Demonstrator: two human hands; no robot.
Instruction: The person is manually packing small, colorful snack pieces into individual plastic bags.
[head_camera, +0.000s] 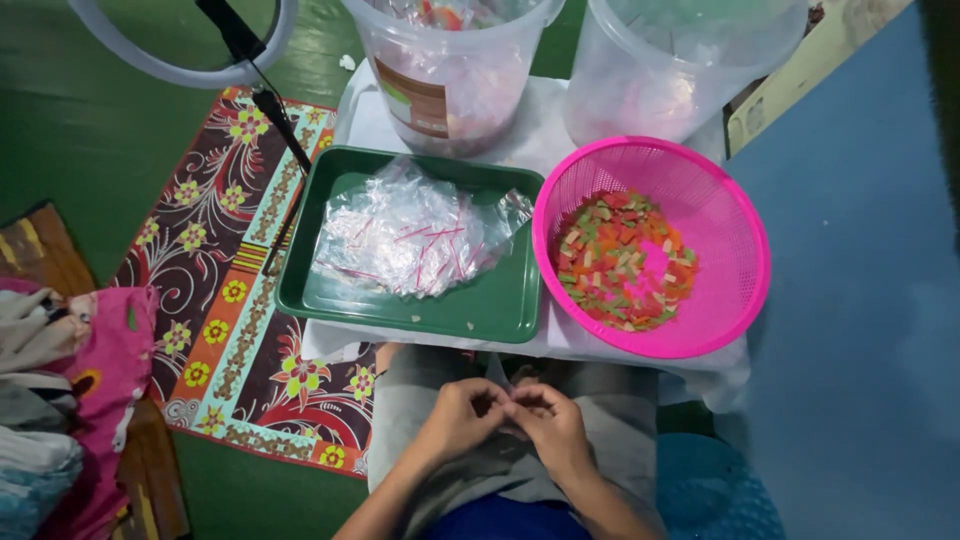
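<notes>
Left hand (462, 415) and right hand (549, 422) meet fingertip to fingertip over the lap, pinching something too small to identify, just below the green rectangular plastic tray (500, 300) heaped with crinkled clear plastic bags (410, 238), beside the round pink mesh basket (730, 250) of mixed red, orange and green snack pieces (622, 262).

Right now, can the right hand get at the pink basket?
Probably yes. The right hand is at the lap, fingertips meeting the left hand, and the pink basket sits just ahead to its right with its top open and nothing between.
</notes>
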